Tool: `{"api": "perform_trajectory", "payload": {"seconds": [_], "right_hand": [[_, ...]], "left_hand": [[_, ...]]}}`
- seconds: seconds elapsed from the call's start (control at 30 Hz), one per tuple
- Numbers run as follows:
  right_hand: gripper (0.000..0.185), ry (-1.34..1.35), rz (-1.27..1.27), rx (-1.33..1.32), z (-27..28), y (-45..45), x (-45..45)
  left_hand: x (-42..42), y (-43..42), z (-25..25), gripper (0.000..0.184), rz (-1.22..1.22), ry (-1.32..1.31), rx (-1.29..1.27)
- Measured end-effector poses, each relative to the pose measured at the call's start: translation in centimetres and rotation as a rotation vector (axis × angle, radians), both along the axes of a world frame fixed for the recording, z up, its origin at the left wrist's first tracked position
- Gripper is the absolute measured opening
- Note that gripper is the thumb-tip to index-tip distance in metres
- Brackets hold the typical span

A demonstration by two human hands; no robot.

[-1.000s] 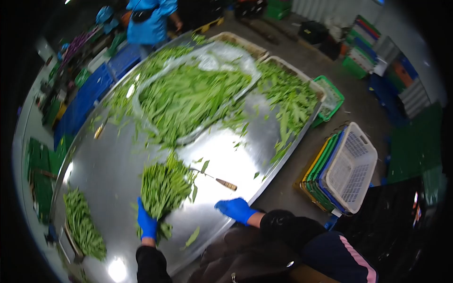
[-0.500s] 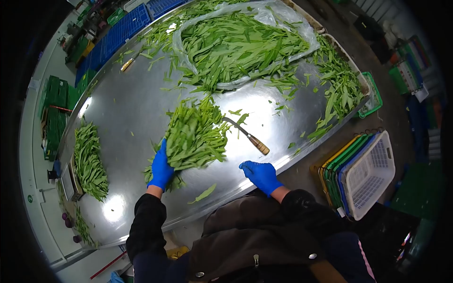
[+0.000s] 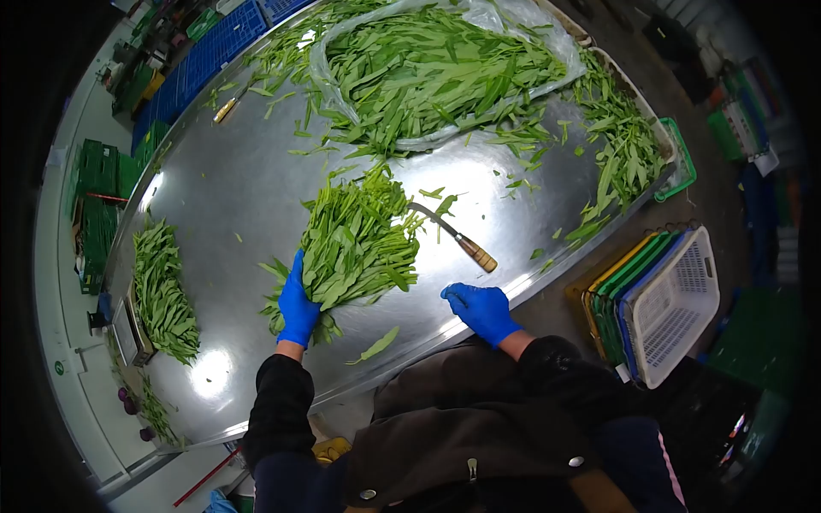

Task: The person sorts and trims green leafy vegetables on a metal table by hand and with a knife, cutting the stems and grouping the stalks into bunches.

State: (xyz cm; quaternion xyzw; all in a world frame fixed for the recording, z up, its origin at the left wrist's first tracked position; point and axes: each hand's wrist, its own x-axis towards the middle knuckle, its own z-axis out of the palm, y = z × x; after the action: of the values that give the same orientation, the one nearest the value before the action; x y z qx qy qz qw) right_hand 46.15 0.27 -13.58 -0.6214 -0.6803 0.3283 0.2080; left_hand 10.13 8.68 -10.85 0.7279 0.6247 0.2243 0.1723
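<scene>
A bunch of long-leaved greens (image 3: 355,235), like water spinach, lies on the metal table. My left hand (image 3: 298,303), in a blue glove, is closed on the bunch's lower left side. A sickle-shaped knife (image 3: 475,254) with a wooden handle lies just right of the bunch, its curved blade tip close to the stems. My right hand (image 3: 481,312), also gloved in blue, hovers by the table's front edge below the knife handle, apart from it. Its fingers are curled together; whatever they may hold is hidden. One loose leaf (image 3: 374,345) lies between my hands.
A clear plastic bag (image 3: 342,107) of loose greens spreads across the back. Another bunch (image 3: 165,295) rests on a scale (image 3: 131,329) at left. A second knife (image 3: 225,109) lies far left. Stacked baskets (image 3: 676,308) stand right, beyond the table edge.
The view has shifted slightly. My left hand stays on the bunch, which now looks steadier and less blurred. My right hand remains curled near the front edge; the knife lies as before.
</scene>
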Motion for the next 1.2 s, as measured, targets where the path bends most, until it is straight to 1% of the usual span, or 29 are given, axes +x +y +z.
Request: {"api": "perform_trajectory", "payload": {"seconds": [0.07,0.13,0.2,0.23,0.3,0.33,0.37,0.4,0.43,0.47,0.5,0.57,0.63,0.67,0.7,0.77,0.8,0.83,0.93,0.97,1.0,1.03,1.07,1.1,1.13,1.17,1.2], "right_hand": [[0.016,0.007,0.008,-0.013,-0.1,0.1,0.0],[0.017,0.009,0.005,-0.011,0.0,0.0,0.1],[0.017,0.008,0.000,-0.010,0.2,0.1,0.1],[0.017,0.013,0.001,0.005,0.3,0.1,0.1],[0.017,0.022,-0.010,0.007,0.4,-0.1,0.1],[0.017,0.015,-0.006,0.020,0.4,-0.1,0.1],[0.017,0.008,-0.001,0.037,0.3,0.0,0.1],[0.017,0.016,0.010,0.018,0.1,0.0,0.2],[0.017,0.026,0.006,0.014,0.0,0.1,0.2],[0.018,0.023,0.013,0.011,-0.1,0.1,0.2],[0.018,0.016,0.022,0.007,-0.1,-0.1,0.3],[0.018,0.035,0.001,0.015,0.2,0.3,0.6],[0.018,-0.021,0.021,0.037,0.4,-0.1,0.3],[0.018,-0.028,0.019,0.013,1.0,0.0,0.3],[0.018,-0.026,0.029,0.025,0.7,0.3,0.3],[0.017,0.044,0.006,0.068,0.0,-0.1,0.3],[0.017,0.044,0.008,0.066,-0.1,-0.2,0.4],[0.017,0.046,-0.001,0.080,-0.2,0.0,0.4],[0.016,0.038,-0.005,0.068,0.0,-0.2,0.2],[0.016,0.022,0.004,0.054,0.2,0.0,0.3],[0.016,0.021,0.011,0.058,0.1,0.1,0.3],[0.016,0.027,0.007,0.066,-0.1,0.0,0.3],[0.016,0.035,0.001,0.069,-0.3,-0.1,0.2],[0.016,0.039,-0.002,0.064,-0.4,-0.4,0.0],[0.016,0.040,-0.005,0.071,-0.4,-0.3,0.0],[0.016,0.038,-0.003,0.083,-0.3,-0.1,0.2],[0.016,0.036,0.007,0.087,-0.2,-0.1,0.3]], "left_hand": [[-0.1,-0.1,0.0,0.095,0.019,-0.016,0.012],[0.3,0.0,1.1,0.096,0.036,-0.034,0.022],[0.5,0.2,3.4,0.094,0.125,-0.058,-0.041],[1.0,0.4,5.3,0.094,0.117,-0.055,-0.047],[2.0,0.8,8.8,0.090,0.072,-0.273,0.133],[2.0,1.0,9.4,0.085,0.040,-0.250,0.243],[0.4,1.0,7.9,0.085,0.034,-0.244,0.238],[-2.5,0.7,5.1,0.084,0.011,-0.108,0.142],[-4.2,0.4,3.7,0.082,-0.010,0.029,0.045],[-3.7,0.0,3.7,0.081,0.013,0.169,-0.093],[-2.6,0.2,5.1,0.081,-0.065,0.445,-0.225],[-2.0,0.3,7.1,0.082,-0.079,0.255,-0.043],[0.9,0.4,11.6,0.081,-0.035,0.091,0.089],[0.0,0.6,9.6,0.081,-0.062,0.009,0.162],[-2.4,0.2,7.4,0.080,-0.174,0.201,0.225],[-4.9,0.8,5.4,0.079,-0.178,0.736,-0.209],[-3.6,0.5,6.8,0.079,-0.177,0.735,-0.211],[-0.8,0.7,9.6,0.075,-0.084,0.343,-0.113],[-0.6,0.5,7.8,0.084,-0.116,0.107,0.085],[-3.4,-0.1,5.3,0.086,-0.078,0.247,-0.075],[-3.8,0.4,5.6,0.084,-0.058,0.459,-0.272],[-2.4,0.7,7.2,0.084,-0.058,0.457,-0.270],[0.1,0.8,9.8,0.083,-0.027,0.266,-0.140],[1.6,0.6,11.2,0.082,0.006,0.078,-0.014],[2.0,0.6,10.4,0.080,-0.017,-0.054,0.104],[-0.5,0.5,7.8,0.080,-0.011,-0.056,0.110],[-4.9,0.2,4.2,0.080,-0.048,0.119,0.049]]}}
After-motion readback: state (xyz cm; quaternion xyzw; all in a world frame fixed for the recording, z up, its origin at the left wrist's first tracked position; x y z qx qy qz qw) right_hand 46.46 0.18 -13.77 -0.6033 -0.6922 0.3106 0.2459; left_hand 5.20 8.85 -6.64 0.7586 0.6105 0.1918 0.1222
